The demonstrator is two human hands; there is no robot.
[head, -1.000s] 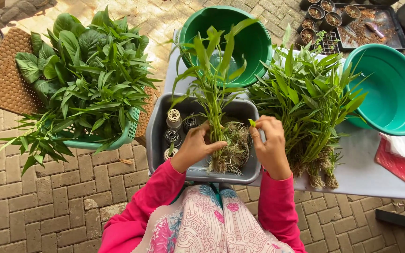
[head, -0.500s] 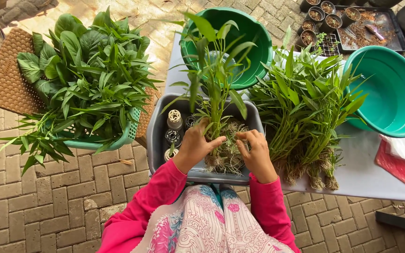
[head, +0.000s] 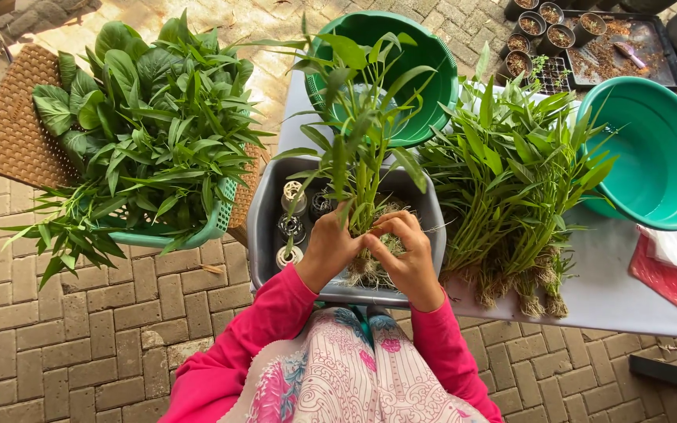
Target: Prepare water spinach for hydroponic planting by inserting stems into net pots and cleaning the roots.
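Note:
My left hand (head: 329,247) and my right hand (head: 405,258) are closed together around the stems of a bunch of green leafy plants (head: 358,133), just above its tangled pale roots (head: 370,270). The bunch stands upright over a grey plastic tub (head: 264,227) on my lap edge. Inside the tub, at its left, lie a few small netted pots (head: 293,196). Both sleeves are bright pink.
A teal basket (head: 205,227) heaped with cut leafy greens (head: 143,117) sits on a woven seat at left. On the white table (head: 628,301) lie a pile of rooted plants (head: 511,180), two green basins (head: 652,149), a red cloth (head: 671,278), and a black tray of small pots (head: 613,47).
My right hand has moved left from the tub's right edge to join the left hand on the stems. The bunch now stands more upright and higher.

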